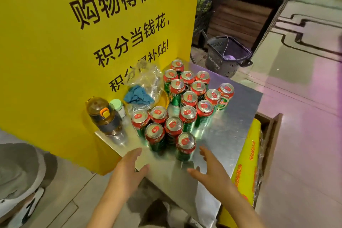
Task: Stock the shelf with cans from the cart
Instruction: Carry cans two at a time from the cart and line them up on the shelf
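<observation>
On the metal tabletop [231, 135], against a yellow sign panel [55, 42], stand red-topped green cans [188, 98] in two loose clusters, all upright. Nearest can [185, 146] stands apart at the front. Left hand [127, 168] and right hand [212, 170] hover either side of it, fingers extended, grasping nothing, touching no can. Amber water bottle [103, 114], small white bottle [118, 106], blue cloth [137, 96] and crumpled plastic bag [149, 79] sit left of the cans.

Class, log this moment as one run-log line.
left hand: open, empty | right hand: open, empty | nearest can: upright between hands, untouched | metal shelf: cans clustered
</observation>
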Available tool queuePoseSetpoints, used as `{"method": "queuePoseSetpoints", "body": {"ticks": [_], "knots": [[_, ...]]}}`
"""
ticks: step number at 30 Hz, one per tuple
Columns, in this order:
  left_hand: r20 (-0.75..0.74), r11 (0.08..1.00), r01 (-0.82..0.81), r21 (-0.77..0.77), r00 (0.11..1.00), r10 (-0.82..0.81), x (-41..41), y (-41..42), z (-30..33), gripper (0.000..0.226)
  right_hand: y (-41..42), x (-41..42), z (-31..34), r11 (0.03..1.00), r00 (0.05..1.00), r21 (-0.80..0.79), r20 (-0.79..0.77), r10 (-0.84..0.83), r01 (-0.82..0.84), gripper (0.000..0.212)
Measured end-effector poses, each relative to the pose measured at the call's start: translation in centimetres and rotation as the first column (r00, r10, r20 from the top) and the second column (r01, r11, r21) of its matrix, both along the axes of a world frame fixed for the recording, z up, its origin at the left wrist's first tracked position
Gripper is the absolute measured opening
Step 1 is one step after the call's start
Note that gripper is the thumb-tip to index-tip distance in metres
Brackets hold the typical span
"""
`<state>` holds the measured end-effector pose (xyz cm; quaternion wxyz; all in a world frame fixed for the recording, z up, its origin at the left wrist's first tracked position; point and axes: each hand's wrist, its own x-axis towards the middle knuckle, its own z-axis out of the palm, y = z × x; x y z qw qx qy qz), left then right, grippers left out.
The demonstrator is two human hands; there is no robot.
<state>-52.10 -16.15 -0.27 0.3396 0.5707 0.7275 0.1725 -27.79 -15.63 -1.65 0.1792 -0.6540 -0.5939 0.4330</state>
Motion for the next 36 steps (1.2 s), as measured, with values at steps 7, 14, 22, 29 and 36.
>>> {"method": "queuePoseSetpoints", "body": {"ticks": [7, 14, 22, 29, 36], "knots": [[-0.008, 0.980, 0.197, 0.039, 0.980, -0.197, -0.9, 6.8, -0.8, 0.086, 2.0, -4.3, -1.5, 0.937, 0.918, 0.040, -0.220, -0.330, 0.347, 0.075], [-0.175, 0.967, 0.233, 0.103, 0.961, -0.213, -0.1, 8.0, -1.6, 0.096, 2.4, -7.6, -3.7, 0.819, 0.787, 0.023, -0.295, -0.542, 0.573, 0.077], [-0.292, 0.928, 0.320, 0.190, 0.921, -0.258, -0.8, 9.1, -2.1, 0.073, 3.2, -9.5, -4.2, 0.698, 0.684, 0.083, -0.311, -0.660, 0.711, 0.065], [-0.157, 0.904, 0.378, 0.198, 0.923, -0.351, -1.4, 8.8, -2.9, 0.066, 2.5, -9.6, -3.5, 0.674, 0.653, 0.072, -0.344, -0.675, 0.735, 0.063], [0.171, 0.873, 0.449, 0.189, 0.861, -0.480, -1.2, 7.3, -2.3, 0.063, -1.2, -9.0, -2.8, 0.576, 0.520, -0.018, -0.409, -0.750, 0.817, 0.061]]}}
